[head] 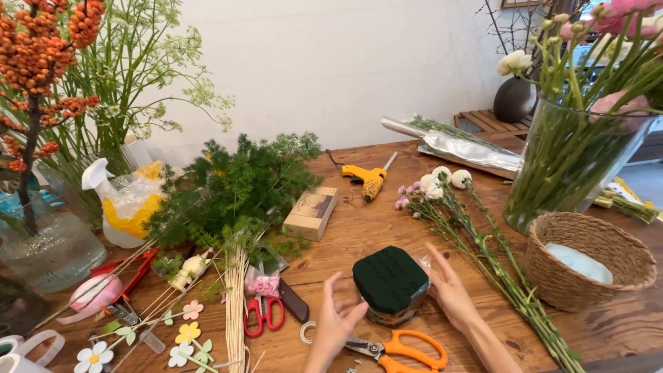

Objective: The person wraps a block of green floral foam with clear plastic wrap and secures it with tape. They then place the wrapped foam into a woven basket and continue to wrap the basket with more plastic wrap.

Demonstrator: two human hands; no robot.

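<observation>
Both hands framed a dark green block of floral foam [390, 278] seated in a small container [391, 314] near the front of the wooden table [359, 235]. The left hand [336, 319] sat just left of the block, its fingers loosely curled and slightly apart, the fingertips [335, 282] close to the foam's left edge; whether they actually touched it could not be told. The right hand [449, 290] lay against the block's right side, fingers extended and held together, the palm turned toward the foam.

Just near of the container lay orange-handled scissors [404, 347], partly under the left wrist, with a small roll of clear tape [306, 332] beside them. Further left were red-handled scissors [263, 315], a bundle of pale straw stems [236, 311] and several paper flowers on sticks [188, 333].

Behind the foam, a small cardboard box [311, 212] rested beside a heap of feathery green foliage [235, 190]. A yellow glue gun [366, 179] lay farther back, near the table's middle. To the right of the block, long-stemmed white and pink flowers [442, 190] lay across the tabletop, their stems running toward a woven basket [588, 259]. A tall glass vase of green stems [573, 159] stood behind the basket. At the far left stood a spray bottle [128, 200] and a glass jar holding orange berry branches [41, 48].
</observation>
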